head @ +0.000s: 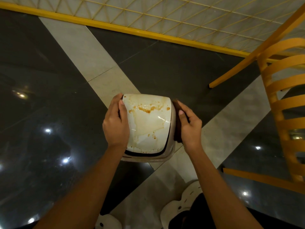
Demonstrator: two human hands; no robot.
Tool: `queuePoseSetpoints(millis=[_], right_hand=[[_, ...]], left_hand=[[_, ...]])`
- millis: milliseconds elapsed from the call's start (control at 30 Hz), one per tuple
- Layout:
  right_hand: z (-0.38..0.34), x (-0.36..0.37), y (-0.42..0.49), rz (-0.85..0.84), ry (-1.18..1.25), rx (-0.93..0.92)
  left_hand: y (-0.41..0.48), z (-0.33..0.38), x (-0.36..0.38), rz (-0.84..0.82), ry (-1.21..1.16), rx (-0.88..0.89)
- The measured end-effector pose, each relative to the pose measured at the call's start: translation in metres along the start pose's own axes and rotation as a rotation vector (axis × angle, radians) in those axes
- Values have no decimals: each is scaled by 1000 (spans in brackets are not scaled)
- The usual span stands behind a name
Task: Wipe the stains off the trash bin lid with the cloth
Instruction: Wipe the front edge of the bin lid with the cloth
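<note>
A small trash bin with a white swing lid stands on the floor in the middle of the view. Orange-brown stains streak the lid's upper half, with paler smears and drops lower down. My left hand grips the bin's left side, thumb lying on the lid's edge. My right hand is at the bin's right side and holds a dark brown cloth against it. Most of the cloth is hidden between my palm and the bin.
The floor has glossy dark tiles crossed by pale diagonal bands. An orange slatted chair stands close on the right, one leg reaching toward the bin. A yellow rail with a lattice panel runs along the back. My white shoes are below.
</note>
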State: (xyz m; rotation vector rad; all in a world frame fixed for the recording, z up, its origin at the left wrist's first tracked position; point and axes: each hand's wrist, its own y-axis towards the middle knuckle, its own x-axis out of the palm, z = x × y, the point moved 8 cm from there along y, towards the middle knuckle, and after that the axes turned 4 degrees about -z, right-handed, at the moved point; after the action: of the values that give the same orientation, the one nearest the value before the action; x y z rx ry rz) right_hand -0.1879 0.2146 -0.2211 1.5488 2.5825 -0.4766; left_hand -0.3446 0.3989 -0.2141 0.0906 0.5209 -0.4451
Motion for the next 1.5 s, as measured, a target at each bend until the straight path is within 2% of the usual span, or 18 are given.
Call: queuePoseSetpoints(millis=[67,200,267,400,467,633,733,967,1267,1500], right_hand=[[2,1,2,-3,-16,-1],[-1,12,32,-99,-102,122],[-7,10,30,-119,-119,98],[-7,-2,-1,-49,-87,-15],[-5,0,5,-40,-92,-13],[-5,20,47,-186,-238,21],[1,23,54,-236,-244,39],[26,6,8,-88,-144,34],[24,19,49,-192,-186,71],[51,4,-51,52,-21,39]], left_hand=[[1,0,0,2,-1,-1],[0,0,0,-1,5,1],[-1,0,0,2,3,-4],[0,1,0,0,8,-3],[0,1,1,-2,7,0],[0,0,-1,0,3,1],[0,1,-1,10,1,-5],[-1,2,-1,6,-8,-3],[-1,2,-1,18,9,7],[-1,2,-1,18,19,16]])
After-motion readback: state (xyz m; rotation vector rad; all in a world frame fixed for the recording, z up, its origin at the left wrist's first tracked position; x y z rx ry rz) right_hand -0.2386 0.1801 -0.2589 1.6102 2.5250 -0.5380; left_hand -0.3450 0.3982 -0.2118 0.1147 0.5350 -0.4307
